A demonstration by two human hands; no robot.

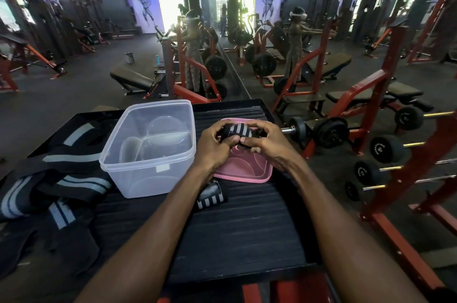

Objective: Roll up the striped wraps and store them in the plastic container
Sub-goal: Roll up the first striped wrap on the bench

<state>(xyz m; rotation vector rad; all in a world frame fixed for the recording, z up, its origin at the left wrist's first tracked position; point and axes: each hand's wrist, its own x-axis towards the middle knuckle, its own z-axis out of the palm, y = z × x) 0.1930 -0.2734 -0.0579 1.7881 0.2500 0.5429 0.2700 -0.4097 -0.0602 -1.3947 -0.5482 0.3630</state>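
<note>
Both hands hold a rolled black wrap with grey stripes (239, 132) above the pink lid (243, 164). My left hand (214, 147) grips its left end and my right hand (268, 143) grips its right end, thumbs meeting under the roll. The clear plastic container (148, 147) stands open just left of my hands, holding only smaller clear tubs. A second striped wrap (211, 195) lies on the black ribbed table under my left wrist. Several unrolled striped wraps (64, 186) are heaped at the table's left side.
The black ribbed table (247, 228) has a raised rim. A red dumbbell rack (385, 154) stands close on the right. Weight benches, plates and a mirror wall fill the gym beyond the table; a person appears reflected there.
</note>
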